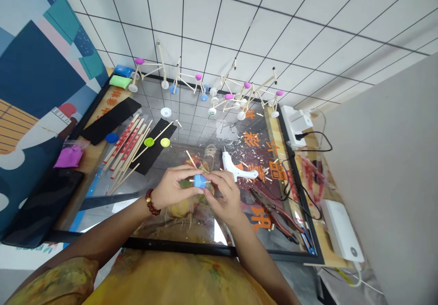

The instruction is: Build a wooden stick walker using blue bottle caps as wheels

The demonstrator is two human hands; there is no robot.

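Note:
Near the middle of the glass-topped table, both of my hands hold a blue bottle cap, perhaps two caps face to face. A thin wooden stick shows at its sides. My left hand, with a beaded bracelet on the wrist, grips the cap from the left. The fingertips of my right hand pinch it from the right. Just beyond the hands a short wooden stick points up and left; its lower end is hidden. A white hot glue gun lies right beside my right hand.
Stick models with bottle-cap wheels stand along the back. To the left are chopsticks, black strips, a pink clay bag and a phone. Pliers, cables and a power strip lie right.

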